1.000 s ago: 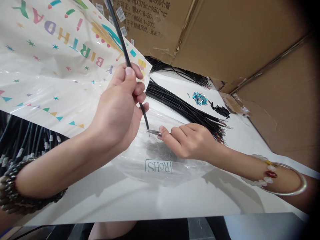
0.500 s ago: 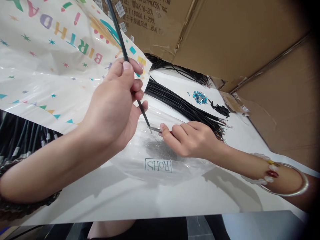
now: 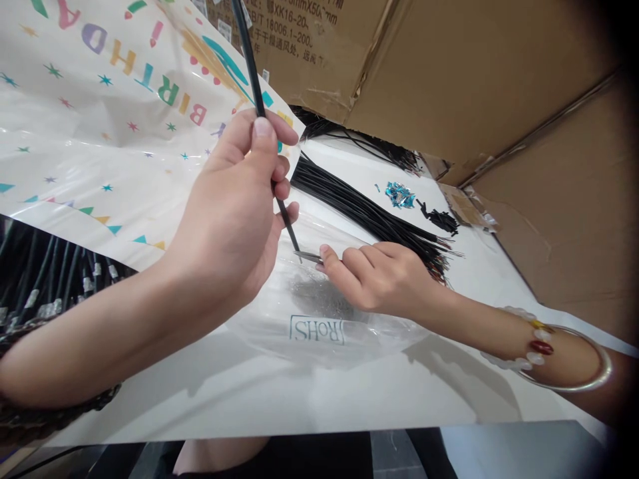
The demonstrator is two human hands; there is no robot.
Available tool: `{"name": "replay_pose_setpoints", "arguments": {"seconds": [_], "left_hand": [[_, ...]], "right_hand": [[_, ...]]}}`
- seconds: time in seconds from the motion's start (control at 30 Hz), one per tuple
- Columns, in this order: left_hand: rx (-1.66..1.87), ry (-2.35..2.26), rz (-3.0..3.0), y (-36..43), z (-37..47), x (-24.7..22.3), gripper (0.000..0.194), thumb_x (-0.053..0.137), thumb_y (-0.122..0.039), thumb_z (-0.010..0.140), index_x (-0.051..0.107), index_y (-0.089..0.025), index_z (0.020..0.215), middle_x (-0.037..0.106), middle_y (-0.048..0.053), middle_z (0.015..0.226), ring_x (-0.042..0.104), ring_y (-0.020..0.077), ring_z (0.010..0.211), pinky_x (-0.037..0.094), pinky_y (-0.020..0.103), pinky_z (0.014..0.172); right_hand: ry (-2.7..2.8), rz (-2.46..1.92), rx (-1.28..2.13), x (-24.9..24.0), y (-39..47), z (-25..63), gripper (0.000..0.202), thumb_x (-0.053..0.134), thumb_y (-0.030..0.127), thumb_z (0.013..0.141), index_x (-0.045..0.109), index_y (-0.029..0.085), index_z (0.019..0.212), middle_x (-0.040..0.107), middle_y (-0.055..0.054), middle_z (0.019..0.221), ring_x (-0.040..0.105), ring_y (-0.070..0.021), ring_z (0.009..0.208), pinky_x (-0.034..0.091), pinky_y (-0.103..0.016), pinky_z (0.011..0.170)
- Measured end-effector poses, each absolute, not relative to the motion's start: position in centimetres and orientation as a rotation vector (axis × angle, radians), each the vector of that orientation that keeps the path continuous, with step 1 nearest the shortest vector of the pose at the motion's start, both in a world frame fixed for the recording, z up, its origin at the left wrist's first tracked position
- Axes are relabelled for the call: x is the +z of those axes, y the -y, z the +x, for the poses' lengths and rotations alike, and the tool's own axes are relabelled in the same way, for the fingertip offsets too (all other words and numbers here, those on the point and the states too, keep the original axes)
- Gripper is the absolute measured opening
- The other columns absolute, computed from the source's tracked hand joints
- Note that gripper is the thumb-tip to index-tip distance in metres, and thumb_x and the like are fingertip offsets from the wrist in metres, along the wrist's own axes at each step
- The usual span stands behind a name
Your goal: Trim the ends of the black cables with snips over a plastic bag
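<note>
My left hand [image 3: 234,193] is closed around a thin black cable [image 3: 252,70], which slants from the top edge down past my palm. The cable's lower end comes out below my fingers, over a clear plastic bag [image 3: 269,313] marked RoHS. In my right hand [image 3: 379,274] is a small metal cutting tool [image 3: 308,256], perhaps nippers; its handles are mostly hidden in the fist. Its tips meet the cable's lower end. Inside or beneath the bag shows a greyish heap of fine strands [image 3: 319,296].
Behind my hands lies a bundle of black cables [image 3: 364,206] with bared ends. Blue foil scraps [image 3: 399,194] and black offcuts [image 3: 442,221] sit farther right. Cardboard boxes [image 3: 449,80] wall the back. A birthday-print sheet [image 3: 90,146] covers the left, above more cables [image 3: 54,279].
My left hand and the cable have shifted slightly to the right and up. The tool in my right hand stays at the cable's lower end.
</note>
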State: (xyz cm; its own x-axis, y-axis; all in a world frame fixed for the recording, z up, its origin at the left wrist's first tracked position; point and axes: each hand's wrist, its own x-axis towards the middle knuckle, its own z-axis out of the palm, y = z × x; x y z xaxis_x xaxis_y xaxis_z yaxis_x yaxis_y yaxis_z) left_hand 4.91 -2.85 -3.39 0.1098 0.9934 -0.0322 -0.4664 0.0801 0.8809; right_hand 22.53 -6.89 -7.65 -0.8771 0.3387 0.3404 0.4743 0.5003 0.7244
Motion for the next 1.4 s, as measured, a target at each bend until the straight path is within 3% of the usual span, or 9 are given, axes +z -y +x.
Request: {"name": "replay_pose_setpoints", "arguments": {"seconds": [0.3, 0.57, 1.07, 1.27, 1.4], "left_hand": [[1.320, -0.802, 0.848, 2.4, 4.9, -3.6, 0.030, 0.034, -0.018, 0.099, 0.047, -0.020, 0.072, 0.036, -0.001, 0.066, 0.033, 0.0094, 0.059, 0.034, 0.020, 0.053], [1.308, -0.827, 0.782, 2.2, 4.9, -3.9, 0.031, 0.035, -0.021, 0.099, 0.050, -0.022, 0.071, 0.040, -0.001, 0.065, 0.036, 0.0104, 0.058, 0.036, 0.024, 0.057], [1.223, -0.824, 0.780, 2.0, 4.7, -3.6, 0.026, 0.042, -0.021, 0.096, 0.047, -0.020, 0.070, 0.036, -0.002, 0.067, 0.032, 0.0081, 0.053, 0.032, 0.022, 0.050], [1.123, -0.830, 0.838, 2.0, 4.6, -3.4, 0.031, 0.033, -0.021, 0.099, 0.047, -0.019, 0.071, 0.032, -0.002, 0.065, 0.030, 0.0073, 0.052, 0.029, 0.018, 0.047], [1.053, -0.845, 0.857, 2.1, 4.6, -3.2, 0.027, 0.037, -0.016, 0.096, 0.047, -0.019, 0.071, 0.031, -0.003, 0.063, 0.029, 0.0063, 0.049, 0.027, 0.018, 0.047]], "right_hand": [[2.542, -1.023, -0.783, -8.2, 7.1, 22.7, 0.027, 0.049, 0.030, 0.099, 0.058, 0.013, 0.081, 0.053, 0.006, 0.052, 0.041, -0.0071, 0.042, 0.023, -0.026, 0.041], [2.589, -0.780, -1.083, -7.8, 7.3, 23.1, 0.003, 0.057, 0.012, 0.090, 0.060, 0.010, 0.090, 0.046, 0.008, 0.051, 0.038, -0.0070, 0.045, 0.026, -0.024, 0.043], [2.573, -0.652, -1.243, -7.5, 6.9, 22.9, 0.005, 0.062, 0.017, 0.090, 0.059, 0.013, 0.089, 0.041, 0.009, 0.050, 0.032, -0.0076, 0.045, 0.023, -0.023, 0.042], [2.577, -0.618, -1.301, -7.2, 7.0, 22.6, 0.009, 0.064, 0.016, 0.088, 0.055, 0.014, 0.086, 0.039, 0.010, 0.048, 0.029, -0.0081, 0.043, 0.022, -0.024, 0.042], [2.592, -0.601, -1.320, -7.0, 7.1, 22.3, 0.010, 0.063, 0.018, 0.089, 0.054, 0.015, 0.085, 0.040, 0.010, 0.048, 0.030, -0.0085, 0.043, 0.023, -0.024, 0.042]]}}
